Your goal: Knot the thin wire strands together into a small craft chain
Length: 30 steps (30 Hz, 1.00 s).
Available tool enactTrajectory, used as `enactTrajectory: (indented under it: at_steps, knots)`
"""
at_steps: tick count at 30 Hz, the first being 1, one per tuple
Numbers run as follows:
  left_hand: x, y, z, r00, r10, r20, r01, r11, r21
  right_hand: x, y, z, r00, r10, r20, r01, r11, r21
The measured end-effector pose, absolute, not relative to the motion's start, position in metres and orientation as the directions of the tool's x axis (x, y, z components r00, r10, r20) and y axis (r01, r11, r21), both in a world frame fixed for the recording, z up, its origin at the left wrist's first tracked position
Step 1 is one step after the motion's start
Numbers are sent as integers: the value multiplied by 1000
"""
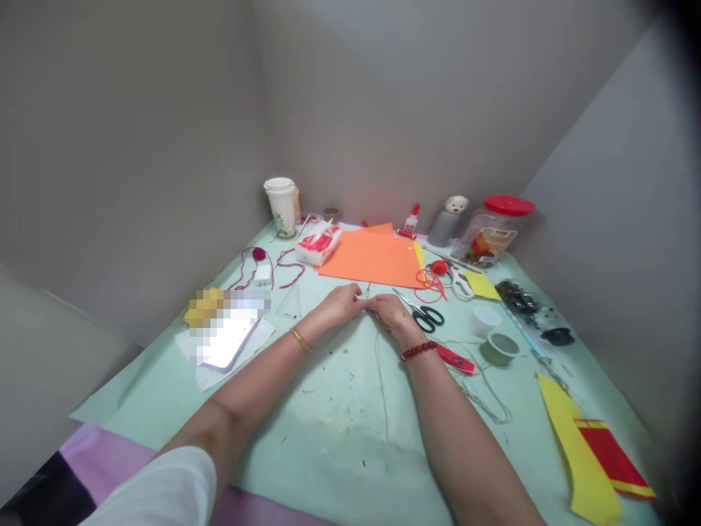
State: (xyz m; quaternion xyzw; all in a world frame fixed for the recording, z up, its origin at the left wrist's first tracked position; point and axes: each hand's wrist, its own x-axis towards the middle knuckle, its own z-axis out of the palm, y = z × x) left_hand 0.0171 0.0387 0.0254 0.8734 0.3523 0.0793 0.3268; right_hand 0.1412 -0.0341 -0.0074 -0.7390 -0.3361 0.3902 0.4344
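Both my hands meet over the middle of the table, fingertips nearly touching. With its fingers pinched, my left hand [346,301] grips a thin grey-green cord [382,380]. From the other side my right hand [390,310] pinches the same cord, whose loose ends trail toward me over the table. A small looped or knotted bit of it shows just beyond the fingertips, too fine to make out. Black-handled scissors [424,315] lie right beside my right hand, blades pointing away. An orange sheet [372,256] lies just past both hands.
A phone [233,336] lies left on white paper. Behind are a tissue pack [318,245], cups [282,208], a glue bottle [412,219] and a red-lidded jar [490,230]. Right are a red cutter [456,359], small tubs [499,348] and yellow paper [577,446].
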Motion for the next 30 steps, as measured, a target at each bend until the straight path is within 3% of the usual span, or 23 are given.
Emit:
enactTrajectory:
  at_steps: [4,13,30]
  knots:
    - [35,59,1,761,631,-154,547,-495,676,142,-34,-8,466,833,-297,142,-401,-905]
    - [25,71,-8,815,520,-255,454,-302,838,140,-36,-1,448,819,-359,114,-451,-885]
    - [25,79,-21,841,505,-194,406,-352,843,139,-40,4,434,830,-350,153,-451,-880]
